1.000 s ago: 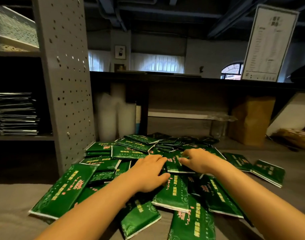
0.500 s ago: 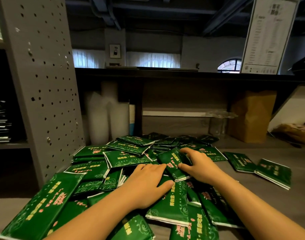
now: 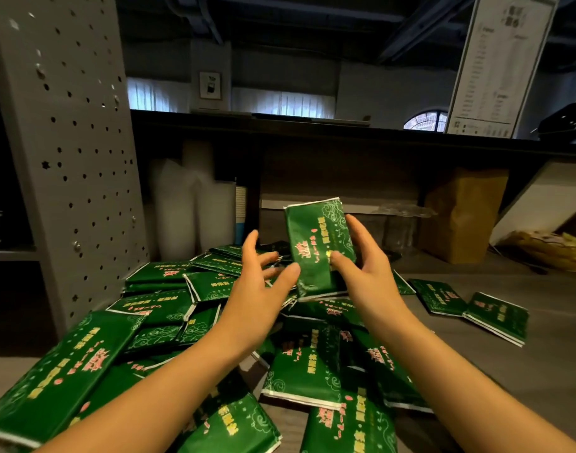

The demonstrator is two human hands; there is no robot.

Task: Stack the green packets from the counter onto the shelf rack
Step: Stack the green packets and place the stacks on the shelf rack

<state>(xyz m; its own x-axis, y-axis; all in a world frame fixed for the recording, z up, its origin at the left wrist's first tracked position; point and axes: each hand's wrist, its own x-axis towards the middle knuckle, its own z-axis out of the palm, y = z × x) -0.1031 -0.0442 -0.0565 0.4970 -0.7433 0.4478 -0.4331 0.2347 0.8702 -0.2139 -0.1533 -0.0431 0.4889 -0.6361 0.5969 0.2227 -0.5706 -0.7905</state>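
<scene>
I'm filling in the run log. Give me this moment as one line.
step: picking | right hand: holds packet upright above pile | left hand: open, at packet's left edge | pile: on counter

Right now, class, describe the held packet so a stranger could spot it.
Right of the grey perforated shelf upright, green packets lie heaped on the counter. Above the heap, the right hand pinches one packet. It alone is off the counter, standing on end.
</scene>
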